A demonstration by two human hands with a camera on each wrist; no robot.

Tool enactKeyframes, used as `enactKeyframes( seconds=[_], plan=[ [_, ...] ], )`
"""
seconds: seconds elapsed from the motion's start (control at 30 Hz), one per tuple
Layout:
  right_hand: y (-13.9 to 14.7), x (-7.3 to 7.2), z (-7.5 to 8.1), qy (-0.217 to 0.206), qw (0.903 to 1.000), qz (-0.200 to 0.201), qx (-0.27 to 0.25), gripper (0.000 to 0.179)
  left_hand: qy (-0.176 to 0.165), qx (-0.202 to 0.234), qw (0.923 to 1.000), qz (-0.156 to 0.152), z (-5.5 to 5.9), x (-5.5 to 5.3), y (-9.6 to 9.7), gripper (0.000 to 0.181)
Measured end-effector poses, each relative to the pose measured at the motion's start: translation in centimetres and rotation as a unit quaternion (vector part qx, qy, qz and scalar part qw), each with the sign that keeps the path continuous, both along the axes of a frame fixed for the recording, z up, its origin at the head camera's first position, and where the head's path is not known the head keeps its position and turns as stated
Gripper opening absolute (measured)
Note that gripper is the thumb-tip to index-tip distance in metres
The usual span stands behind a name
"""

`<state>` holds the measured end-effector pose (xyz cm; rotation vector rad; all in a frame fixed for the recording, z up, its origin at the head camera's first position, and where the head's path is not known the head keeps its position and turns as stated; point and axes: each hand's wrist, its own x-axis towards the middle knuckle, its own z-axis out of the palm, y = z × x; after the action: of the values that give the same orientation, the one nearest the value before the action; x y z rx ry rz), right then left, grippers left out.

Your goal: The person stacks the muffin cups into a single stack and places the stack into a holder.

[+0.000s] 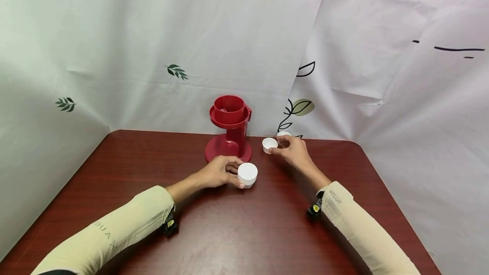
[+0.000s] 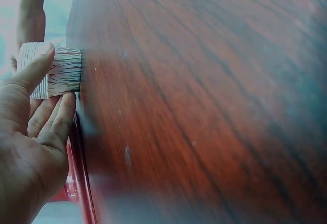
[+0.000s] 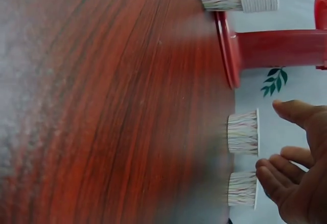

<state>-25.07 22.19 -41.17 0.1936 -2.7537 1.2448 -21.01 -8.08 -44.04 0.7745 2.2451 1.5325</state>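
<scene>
My left hand (image 1: 219,172) holds a stack of nested white paper cups (image 1: 247,174). In the left wrist view the thumb lies along the stack's side (image 2: 64,70), with fingers curled beneath it. The stack stands at the table surface, its many rims showing as ridges. My right hand (image 1: 294,151) reaches to two single paper cups at the table's back, a nearer one (image 1: 269,145) and a farther one (image 1: 284,133). Both have streaky printed sides and stand upright. In the right wrist view, the right thumb and fingers are spread apart beside the nearer cup's rim (image 3: 243,132).
A red plastic stand (image 1: 229,147) with a round base and a ring-shaped holder is behind my left hand. The brown wooden table (image 1: 244,232) ends at a white printed curtain (image 1: 244,54). Small black wrist cameras (image 1: 314,210) sit under the sleeves.
</scene>
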Motion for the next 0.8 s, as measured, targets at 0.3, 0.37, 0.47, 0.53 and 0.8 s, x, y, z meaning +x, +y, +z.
enactKeyframes(
  seconds=[0.3, 0.37, 0.47, 0.53, 0.8],
  plan=[
    [-0.6, -0.8, -0.4, -0.014, 0.9998, -0.007, 0.015, 0.062, -0.002, -0.003, 1.0000, 0.002, 0.1, 0.0, 0.0, 0.056],
    [-0.7, -0.9, -0.5, -0.017, 0.9997, -0.006, 0.019, 0.064, -0.001, -0.004, 1.0000, 0.002, 0.1, 0.0, 0.0, 0.056],
    [-0.9, -1.1, -0.7, -0.020, 0.9996, -0.006, 0.021, 0.065, 0.001, -0.004, 1.0000, 0.004, 0.2, 0.0, 0.0, 0.055],
    [-1.0, -1.1, -0.8, -0.018, 0.9995, -0.006, 0.025, 0.067, 0.002, -0.005, 1.0000, 0.003, 0.2, 0.0, 0.0, 0.055],
    [0.8, -5.9, -6.3, 0.015, 0.9991, 0.003, 0.040, 0.071, -0.005, -0.006, 1.0000, 0.002, 0.2, 0.0, 0.0, 0.057]
  ],
)
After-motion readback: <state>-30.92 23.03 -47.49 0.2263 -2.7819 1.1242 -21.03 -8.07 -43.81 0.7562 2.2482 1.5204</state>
